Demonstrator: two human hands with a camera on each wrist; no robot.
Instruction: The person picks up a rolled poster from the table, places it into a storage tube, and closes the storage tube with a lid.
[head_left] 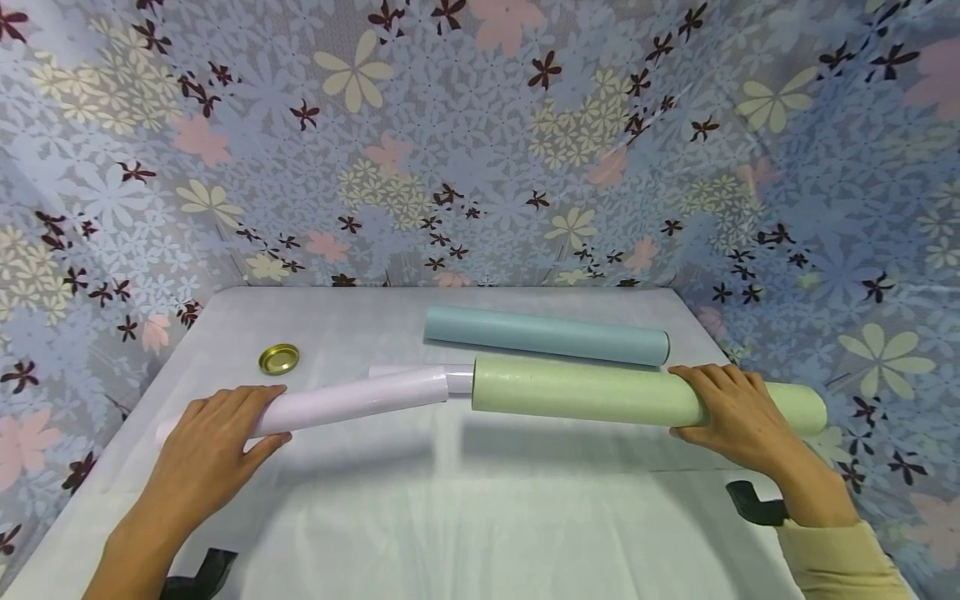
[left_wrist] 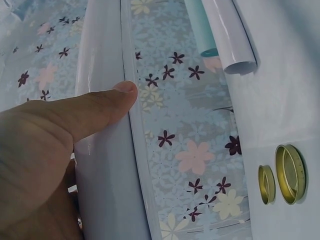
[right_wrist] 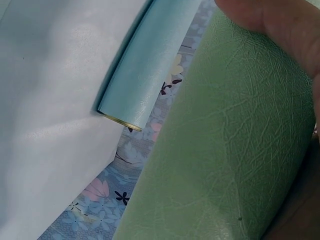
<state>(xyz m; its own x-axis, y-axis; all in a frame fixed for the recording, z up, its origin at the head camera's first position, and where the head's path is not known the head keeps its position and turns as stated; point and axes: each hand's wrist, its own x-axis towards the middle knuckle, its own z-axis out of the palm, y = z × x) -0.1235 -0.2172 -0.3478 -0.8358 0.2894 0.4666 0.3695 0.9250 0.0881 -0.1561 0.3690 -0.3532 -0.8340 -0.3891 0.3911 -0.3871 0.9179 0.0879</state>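
Note:
My left hand (head_left: 213, 433) grips a glossy white rolled sheet (head_left: 352, 402), slightly tilted with its right end higher. In the left wrist view my thumb lies across this roll (left_wrist: 107, 185), beside a lengthwise edge of the sheet. My right hand (head_left: 738, 417) holds a thick pale green tube (head_left: 585, 392) with a creased, leathery surface, from above. The green tube's left end is close to the white roll's right end, with a small gap in the head view. Behind them, a second white roll (head_left: 401, 369) lies on the table, partly hidden.
A light blue tube (head_left: 547, 335) with a gold-rimmed end lies at the back of the white-covered table (head_left: 450, 533). A gold round lid (head_left: 279, 359) sits at the left; the left wrist view also shows a smaller gold ring (left_wrist: 266, 185). Floral cloth (head_left: 480, 167) surrounds the table.

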